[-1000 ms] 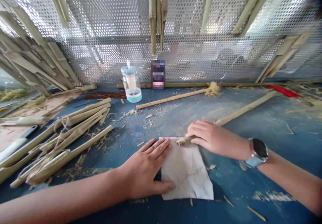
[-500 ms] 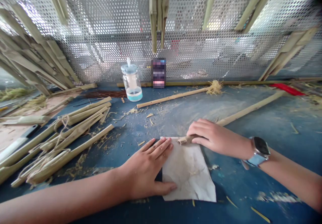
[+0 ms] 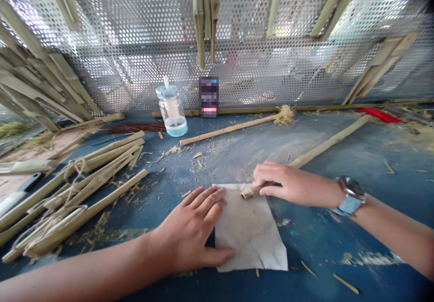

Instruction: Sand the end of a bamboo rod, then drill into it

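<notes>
Right grip curled shut around bamboo rod, rod end on creased paper sheet; left grip open, flat on sheet, over blue worktop.

Two bare hands are in view, one left hand and one right hand, with one silver wristwatch on a pale blue strap. There is one crumpled white paper sheet, one clear glass jar with a pale blue lid, and one red strip. Loose on the table lie one long pale bamboo stick and one frayed-ended bamboo stick (a third, one thin olive bamboo rod, runs along the back).
</notes>
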`<action>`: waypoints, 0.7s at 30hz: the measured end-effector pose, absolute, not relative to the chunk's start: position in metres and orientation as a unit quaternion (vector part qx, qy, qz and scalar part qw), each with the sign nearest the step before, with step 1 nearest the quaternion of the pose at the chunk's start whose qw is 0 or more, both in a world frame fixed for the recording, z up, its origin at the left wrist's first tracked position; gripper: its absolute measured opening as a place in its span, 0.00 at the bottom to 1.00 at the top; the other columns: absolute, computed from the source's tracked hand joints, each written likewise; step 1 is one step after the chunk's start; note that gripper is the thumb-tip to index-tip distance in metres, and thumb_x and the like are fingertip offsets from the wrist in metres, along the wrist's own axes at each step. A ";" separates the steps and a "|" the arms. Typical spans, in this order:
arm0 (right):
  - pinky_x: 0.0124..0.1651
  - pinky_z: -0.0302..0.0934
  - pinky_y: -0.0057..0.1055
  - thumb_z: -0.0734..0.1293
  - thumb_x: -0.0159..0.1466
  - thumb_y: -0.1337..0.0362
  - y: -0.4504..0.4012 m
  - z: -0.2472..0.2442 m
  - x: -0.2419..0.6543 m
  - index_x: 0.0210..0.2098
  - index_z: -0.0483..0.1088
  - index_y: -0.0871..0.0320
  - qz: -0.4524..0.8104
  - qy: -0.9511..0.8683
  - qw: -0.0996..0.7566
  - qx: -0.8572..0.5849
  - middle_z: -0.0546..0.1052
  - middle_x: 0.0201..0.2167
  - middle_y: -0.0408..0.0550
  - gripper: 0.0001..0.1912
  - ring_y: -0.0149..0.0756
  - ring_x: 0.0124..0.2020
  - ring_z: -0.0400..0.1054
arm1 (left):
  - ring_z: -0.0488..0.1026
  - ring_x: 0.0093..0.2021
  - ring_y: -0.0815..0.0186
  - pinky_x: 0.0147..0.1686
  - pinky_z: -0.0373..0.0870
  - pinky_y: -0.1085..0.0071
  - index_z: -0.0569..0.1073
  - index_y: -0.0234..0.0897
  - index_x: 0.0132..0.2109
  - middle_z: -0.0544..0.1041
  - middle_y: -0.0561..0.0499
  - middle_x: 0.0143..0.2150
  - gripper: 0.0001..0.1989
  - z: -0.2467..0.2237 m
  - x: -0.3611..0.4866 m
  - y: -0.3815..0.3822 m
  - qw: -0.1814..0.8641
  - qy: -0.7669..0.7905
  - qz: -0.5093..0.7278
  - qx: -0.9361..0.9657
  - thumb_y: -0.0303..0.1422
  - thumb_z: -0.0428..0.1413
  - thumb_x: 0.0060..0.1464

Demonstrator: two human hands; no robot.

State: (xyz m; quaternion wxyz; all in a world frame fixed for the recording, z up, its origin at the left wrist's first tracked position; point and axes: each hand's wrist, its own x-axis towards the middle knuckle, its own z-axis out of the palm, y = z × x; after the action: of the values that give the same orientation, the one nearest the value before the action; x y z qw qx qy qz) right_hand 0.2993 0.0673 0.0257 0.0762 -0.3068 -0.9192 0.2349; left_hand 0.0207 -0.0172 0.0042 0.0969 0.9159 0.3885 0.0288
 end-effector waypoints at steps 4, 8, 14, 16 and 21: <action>0.45 0.56 0.34 0.64 0.68 0.66 0.029 0.023 0.275 0.32 0.68 0.57 0.227 -0.949 0.084 -0.203 0.71 0.34 0.44 0.07 0.34 0.39 0.62 | 0.56 0.68 0.49 0.66 0.54 0.49 0.66 0.29 0.63 0.59 0.37 0.69 0.41 0.004 0.020 -0.017 0.070 0.372 0.023 0.925 0.58 0.52 0.54; 0.48 0.55 0.37 0.66 0.67 0.65 0.018 0.024 0.267 0.31 0.67 0.58 0.170 -0.966 0.073 -0.183 0.71 0.35 0.44 0.07 0.35 0.38 0.61 | 0.58 0.67 0.47 0.65 0.56 0.48 0.67 0.30 0.62 0.61 0.36 0.68 0.40 0.004 0.020 -0.016 0.059 0.362 0.029 0.930 0.58 0.52 0.54; 0.44 0.56 0.36 0.63 0.69 0.65 0.073 0.029 0.307 0.32 0.68 0.57 0.172 -0.932 0.085 -0.306 0.72 0.34 0.45 0.08 0.37 0.39 0.62 | 0.58 0.68 0.48 0.65 0.56 0.49 0.67 0.30 0.62 0.60 0.37 0.68 0.39 0.006 0.021 -0.018 0.044 0.373 0.003 0.927 0.57 0.51 0.55; 0.44 0.57 0.35 0.63 0.68 0.66 0.070 0.029 0.304 0.31 0.67 0.57 0.162 -0.934 0.089 -0.305 0.71 0.33 0.45 0.08 0.36 0.39 0.62 | 0.57 0.68 0.49 0.65 0.56 0.50 0.66 0.30 0.62 0.59 0.38 0.69 0.39 0.007 0.021 -0.018 0.042 0.374 -0.008 0.926 0.57 0.51 0.55; 0.45 0.56 0.35 0.62 0.68 0.69 0.022 0.024 0.271 0.32 0.66 0.58 0.086 -0.977 0.094 -0.168 0.71 0.33 0.44 0.07 0.34 0.35 0.60 | 0.58 0.68 0.49 0.64 0.57 0.49 0.66 0.31 0.62 0.59 0.37 0.68 0.39 0.006 0.021 -0.017 0.029 0.367 -0.007 0.930 0.57 0.51 0.56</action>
State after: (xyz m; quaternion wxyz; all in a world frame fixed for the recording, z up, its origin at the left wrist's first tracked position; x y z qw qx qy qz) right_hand 0.2708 0.0216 0.0242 0.0944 -0.1685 -0.9774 0.0862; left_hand 0.0208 -0.0172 0.0062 0.0288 0.9297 0.3671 -0.0066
